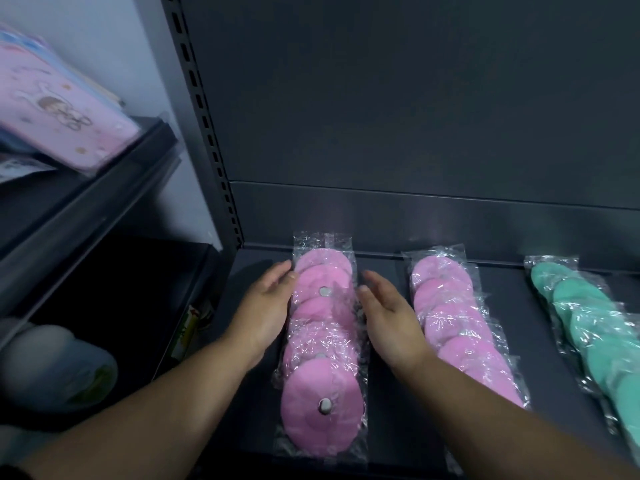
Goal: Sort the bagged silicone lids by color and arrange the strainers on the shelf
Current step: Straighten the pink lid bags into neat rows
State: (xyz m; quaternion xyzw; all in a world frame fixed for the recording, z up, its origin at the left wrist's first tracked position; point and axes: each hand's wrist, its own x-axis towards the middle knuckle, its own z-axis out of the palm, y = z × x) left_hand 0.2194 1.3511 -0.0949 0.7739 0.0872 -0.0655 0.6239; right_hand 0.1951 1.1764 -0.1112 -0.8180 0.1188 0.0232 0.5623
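Both hands are open, with fingers straight and holding nothing. The left hand (266, 299) lies with its fingertips against the film on the left edge of the row of pink bagged silicone lids (322, 344). The right hand (391, 317) stands on edge just beside the opposite edge; contact there cannot be confirmed. The row lies directly between the two palms, flat on the dark shelf (381, 268). Beyond the back of the right hand lies a second pink row (457, 327), and further out on that side lie the green bagged lids (595, 341). Handling, as judged: the lids are light, thin and floppy. The clear sleeves look slick and crinkled, so overlapped packs are likely to slide over one another. Square the row with flat palms on both long edges. To lift, support it from beneath, not by the loose film ends. Limits of view: the packs per row cannot be counted. The green row is cut off at the frame edge. No strainers are visible. Items outboard of the left hand, on the neighbouring rack, are blurred.
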